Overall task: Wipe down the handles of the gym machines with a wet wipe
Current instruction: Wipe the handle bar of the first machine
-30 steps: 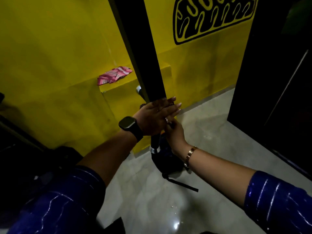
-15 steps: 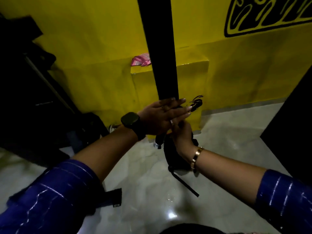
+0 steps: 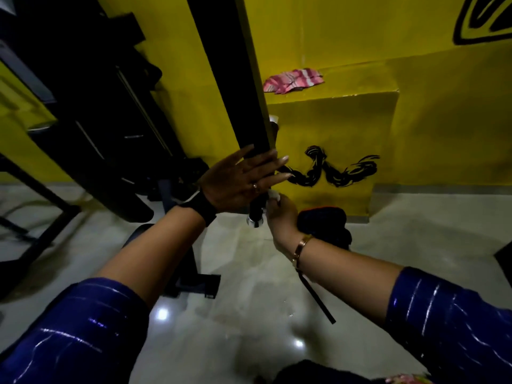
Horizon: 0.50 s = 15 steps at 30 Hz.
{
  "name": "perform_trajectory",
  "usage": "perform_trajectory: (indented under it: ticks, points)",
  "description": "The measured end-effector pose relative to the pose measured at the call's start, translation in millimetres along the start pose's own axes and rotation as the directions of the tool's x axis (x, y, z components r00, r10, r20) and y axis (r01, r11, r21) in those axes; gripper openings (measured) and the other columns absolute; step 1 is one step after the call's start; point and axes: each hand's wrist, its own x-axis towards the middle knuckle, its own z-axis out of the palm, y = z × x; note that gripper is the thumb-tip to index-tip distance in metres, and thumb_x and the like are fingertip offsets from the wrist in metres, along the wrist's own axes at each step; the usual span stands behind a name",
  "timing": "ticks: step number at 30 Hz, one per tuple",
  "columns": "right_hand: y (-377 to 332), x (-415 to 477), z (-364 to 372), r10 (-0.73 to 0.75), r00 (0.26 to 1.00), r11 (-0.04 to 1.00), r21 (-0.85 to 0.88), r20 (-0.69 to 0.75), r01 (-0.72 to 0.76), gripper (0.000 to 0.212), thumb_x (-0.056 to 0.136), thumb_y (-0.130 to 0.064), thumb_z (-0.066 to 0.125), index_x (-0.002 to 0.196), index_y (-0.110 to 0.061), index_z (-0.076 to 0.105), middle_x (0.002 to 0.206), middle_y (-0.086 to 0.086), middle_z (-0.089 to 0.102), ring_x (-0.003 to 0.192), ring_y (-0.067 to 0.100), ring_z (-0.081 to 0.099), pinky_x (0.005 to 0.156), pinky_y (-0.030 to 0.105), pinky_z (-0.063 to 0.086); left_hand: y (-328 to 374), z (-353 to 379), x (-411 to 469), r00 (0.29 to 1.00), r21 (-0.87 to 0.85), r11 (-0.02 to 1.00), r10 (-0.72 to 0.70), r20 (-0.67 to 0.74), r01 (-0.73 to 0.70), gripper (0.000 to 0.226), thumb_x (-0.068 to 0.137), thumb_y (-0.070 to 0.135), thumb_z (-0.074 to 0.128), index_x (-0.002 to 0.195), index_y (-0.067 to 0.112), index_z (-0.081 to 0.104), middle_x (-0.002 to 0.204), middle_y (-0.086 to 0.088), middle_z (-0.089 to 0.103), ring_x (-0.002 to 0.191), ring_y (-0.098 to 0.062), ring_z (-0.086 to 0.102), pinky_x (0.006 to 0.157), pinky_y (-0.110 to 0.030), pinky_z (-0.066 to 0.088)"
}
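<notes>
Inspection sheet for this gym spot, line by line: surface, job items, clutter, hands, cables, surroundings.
Surface: glossy pale floor with light reflections.
Job's things: black handle with chrome end cap; white wet wipe against it.
Clutter: pink cloth on yellow ledge; dark bag with strap on floor.
Hands: left hand flat, fingers straight on black post; right hand grips the wet wipe.
Cables: nothing seen.
Surroundings: yellow wall with black graphics; dark gym machine at left.
</notes>
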Motion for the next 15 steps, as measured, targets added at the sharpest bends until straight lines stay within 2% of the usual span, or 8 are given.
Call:
perform_trajectory:
  ticks: [2,4,6,8,9,12,15]
  points:
    - [-19,2,-6,-0.098,0.992,0.99,0.096,-0.077,0.106,0.022,0.099,-0.007,0.044,0.103,0.001,0.065,0.097,0.011,0.066,0.089,0.025,0.061,0.063,0.017,0.041,0,4,-1,1.0,0.075,0.997,-0.028,0.015,0.027,0.054,0.106,0.035,0.033,0.156,0.023,0.015,0.163,-0.003,0.006,0.151,-0.02,0.005,0.121,-0.04,0.005]
    - [-30,-3,-9,-0.166,0.979,0.971,0.156,-0.117,0.183,0.022,0.099,-0.004,0.045,0.11,0.002,0.063,0.103,0.011,0.067,0.092,0.021,0.061,0.068,0.017,0.041,0,4,-2,0.997,0.052,0.998,-0.048,0.06,0.045,0.055,0.107,0.038,0.023,0.156,0.024,0.006,0.164,-0.001,-0.002,0.15,-0.018,-0.002,0.121,-0.04,0.001]
    - [-29,-15,-11,-0.214,0.971,0.956,0.18,-0.107,0.23,0.028,0.099,-0.003,0.046,0.123,0.001,0.059,0.11,0.005,0.065,0.096,0.007,0.056,0.072,0.01,0.04,3,3,-2,0.993,-0.001,0.997,-0.073,0.095,0.073,0.054,0.107,0.037,0.019,0.156,0.024,0.002,0.163,0.0,0.012,0.15,-0.016,-0.003,0.121,-0.039,0.002]
    - [-14,-28,-10,-0.266,0.962,0.954,0.126,-0.067,0.272,0.036,0.098,-0.002,0.046,0.134,-0.002,0.053,0.116,0.0,0.061,0.097,-0.002,0.05,0.077,0.007,0.037,4,-1,-2,0.989,-0.021,0.995,-0.098,0.11,0.101,0.053,0.107,0.033,0.017,0.156,0.024,-0.001,0.159,0.001,0.027,0.15,-0.015,-0.005,0.12,-0.038,0.001]
    - [-5,-33,-9,-0.258,0.965,0.963,0.072,-0.037,0.26,0.039,0.098,-0.001,0.046,0.137,-0.002,0.05,0.116,0.003,0.06,0.098,0.001,0.05,0.076,0.008,0.035,5,-2,-2,0.988,-0.022,0.994,-0.107,0.115,0.111,0.053,0.107,0.031,0.017,0.156,0.023,-0.002,0.157,0.001,0.029,0.149,-0.015,-0.007,0.12,-0.038,0.0]
    - [13,-32,-3,-0.128,0.992,0.99,-0.062,0.009,0.128,0.034,0.098,-0.002,0.044,0.131,0.003,0.053,0.118,0.02,0.062,0.106,0.03,0.058,0.07,0.015,0.029,9,-6,-1,0.983,-0.049,0.988,-0.138,0.122,0.144,0.052,0.106,0.03,0.02,0.156,0.023,0.007,0.155,-0.002,0.034,0.15,-0.019,0.002,0.12,-0.037,-0.002]
    - [0,-23,3,-0.128,0.991,0.992,-0.027,-0.042,0.127,0.033,0.098,-0.003,0.045,0.128,0.0,0.058,0.123,0.019,0.063,0.113,0.033,0.057,0.08,0.022,0.039,11,-12,2,0.982,-0.073,0.983,-0.161,0.101,0.169,0.05,0.1,0.029,0.033,0.149,0.019,0.026,0.152,-0.005,0.04,0.142,-0.021,0.022,0.118,-0.036,0.001]
